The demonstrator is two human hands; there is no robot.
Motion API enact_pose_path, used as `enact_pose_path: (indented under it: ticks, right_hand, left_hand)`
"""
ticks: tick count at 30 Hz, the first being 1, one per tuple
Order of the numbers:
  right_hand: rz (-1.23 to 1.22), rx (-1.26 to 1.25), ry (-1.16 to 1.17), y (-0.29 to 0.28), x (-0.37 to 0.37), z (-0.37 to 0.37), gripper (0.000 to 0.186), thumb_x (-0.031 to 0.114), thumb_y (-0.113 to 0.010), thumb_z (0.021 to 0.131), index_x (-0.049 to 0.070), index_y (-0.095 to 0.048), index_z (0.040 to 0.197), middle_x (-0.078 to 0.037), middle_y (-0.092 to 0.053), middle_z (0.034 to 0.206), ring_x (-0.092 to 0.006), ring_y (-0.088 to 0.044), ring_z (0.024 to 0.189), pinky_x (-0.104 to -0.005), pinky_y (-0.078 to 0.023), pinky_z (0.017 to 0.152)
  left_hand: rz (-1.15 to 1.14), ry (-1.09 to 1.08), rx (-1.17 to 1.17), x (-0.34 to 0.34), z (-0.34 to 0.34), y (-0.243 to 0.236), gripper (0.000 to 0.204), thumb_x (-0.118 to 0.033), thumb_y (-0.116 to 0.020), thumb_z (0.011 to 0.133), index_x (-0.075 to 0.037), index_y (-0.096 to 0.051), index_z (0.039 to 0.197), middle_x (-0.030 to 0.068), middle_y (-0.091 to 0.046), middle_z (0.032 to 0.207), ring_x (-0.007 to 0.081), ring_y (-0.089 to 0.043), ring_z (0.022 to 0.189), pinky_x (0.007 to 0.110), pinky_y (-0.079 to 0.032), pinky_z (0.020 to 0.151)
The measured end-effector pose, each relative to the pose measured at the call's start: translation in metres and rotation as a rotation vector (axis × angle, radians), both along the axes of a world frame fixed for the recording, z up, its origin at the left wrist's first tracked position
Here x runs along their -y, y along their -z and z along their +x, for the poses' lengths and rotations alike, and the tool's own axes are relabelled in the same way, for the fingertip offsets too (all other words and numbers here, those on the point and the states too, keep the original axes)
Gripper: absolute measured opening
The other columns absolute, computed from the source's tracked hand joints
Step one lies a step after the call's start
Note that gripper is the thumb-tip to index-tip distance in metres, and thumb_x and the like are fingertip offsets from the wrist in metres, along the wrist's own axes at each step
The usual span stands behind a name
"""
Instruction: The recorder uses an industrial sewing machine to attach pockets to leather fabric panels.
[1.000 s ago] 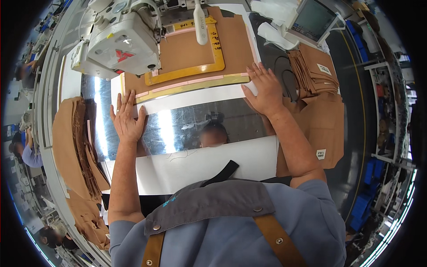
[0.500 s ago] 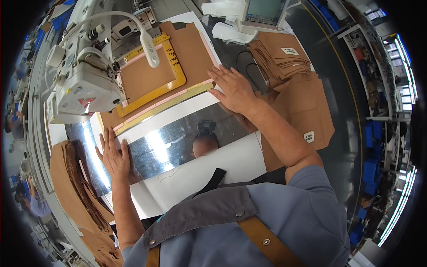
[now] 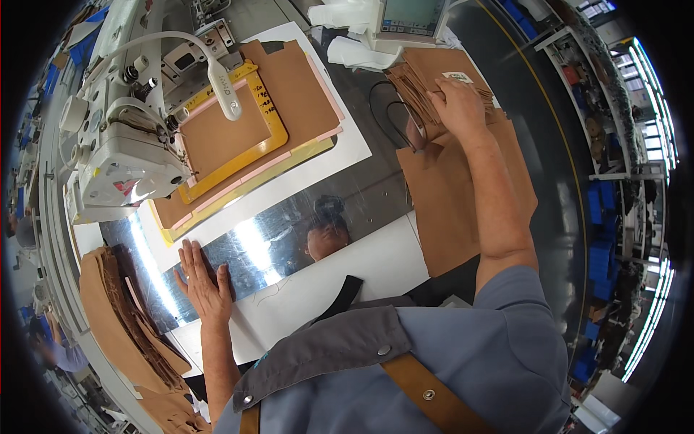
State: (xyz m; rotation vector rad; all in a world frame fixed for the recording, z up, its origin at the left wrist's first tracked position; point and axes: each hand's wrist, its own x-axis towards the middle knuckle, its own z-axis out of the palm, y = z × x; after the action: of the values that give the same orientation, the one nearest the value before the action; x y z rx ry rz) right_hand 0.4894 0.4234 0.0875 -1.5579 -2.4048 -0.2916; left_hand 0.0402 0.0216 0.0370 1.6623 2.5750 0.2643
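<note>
My left hand [image 3: 205, 278] lies open, fingers spread, on the steel plate [image 3: 365, 210] beside the white sheet [image 3: 343, 155]. My right hand [image 3: 457, 105] reaches to a stack of brown pieces [image 3: 412, 72] at the upper right, its fingers bent and closed on the top pieces. A yellow frame [image 3: 273, 145] lies over a brown panel [image 3: 303, 94] with pink and yellow strips along its edges, under the head of a white sewing machine [image 3: 123, 173].
A screen unit [image 3: 408, 18] and crumpled white material [image 3: 361, 54] are at the back, near black cables [image 3: 372, 101]. Brown pieces [image 3: 108, 311] lie at the left and a larger brown piece [image 3: 441, 217] at the right. A co-worker [image 3: 61, 354] is at far left; shelving with blue bins [image 3: 600, 239] stands across the aisle.
My right hand has left the panel's edge and moved up and right onto the brown stack. My left hand has slid lower in view, off the strip. The view has shifted.
</note>
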Motion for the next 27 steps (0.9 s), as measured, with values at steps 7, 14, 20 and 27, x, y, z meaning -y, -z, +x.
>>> enact_pose_path:
  ticks: [7, 14, 20, 27]
  right_hand:
    - [-0.023, -0.07, 0.058, 0.005, -0.002, -0.02, 0.028, 0.033, -0.068, 0.095, 0.01, -0.08, 0.107, -0.015, -0.077, 0.108, -0.0344, -0.072, 0.103, -0.0433, -0.056, 0.088]
    - [0.075, -0.266, 0.236, 0.005, -0.029, 0.026, 0.037, 0.044, -0.064, 0.099, 0.013, -0.079, 0.114, -0.011, -0.077, 0.111, -0.0355, -0.072, 0.103, -0.0414, -0.056, 0.088]
    - [0.352, -0.309, -0.117, -0.051, 0.038, -0.022, 0.018, 0.025, -0.069, 0.099, 0.013, -0.079, 0.108, -0.005, -0.077, 0.107, -0.026, -0.073, 0.095, -0.0393, -0.057, 0.082]
    - [-0.046, -0.364, -1.006, -0.016, 0.191, -0.167, 0.014, 0.019, -0.077, 0.086, 0.006, -0.071, 0.088, -0.006, -0.074, 0.096, -0.0209, -0.069, 0.083, -0.0375, -0.048, 0.068]
  left_hand:
    - [0.015, -0.017, 0.012, 0.011, 0.0, -0.006, 0.071, -0.045, -0.053, 0.102, -0.009, -0.036, 0.161, 0.0148, -0.031, 0.169, 0.0332, -0.024, 0.158, 0.056, -0.004, 0.127]
    - [0.129, 0.013, -0.004, 0.001, 0.009, -0.007, 0.06, -0.035, -0.058, 0.099, -0.006, -0.05, 0.151, 0.0157, -0.043, 0.162, 0.0319, -0.035, 0.154, 0.054, -0.013, 0.125]
    - [0.274, 0.102, 0.328, -0.014, 0.034, -0.031, 0.046, -0.03, -0.059, 0.102, -0.003, -0.061, 0.139, 0.0156, -0.065, 0.139, 0.0306, -0.06, 0.13, 0.045, -0.034, 0.113]
    - [0.372, -0.466, 1.796, -0.091, 0.105, -0.04, 0.034, -0.023, -0.06, 0.106, 0.003, -0.066, 0.128, 0.008, -0.075, 0.103, 0.0077, -0.062, 0.072, 0.022, -0.049, 0.066]
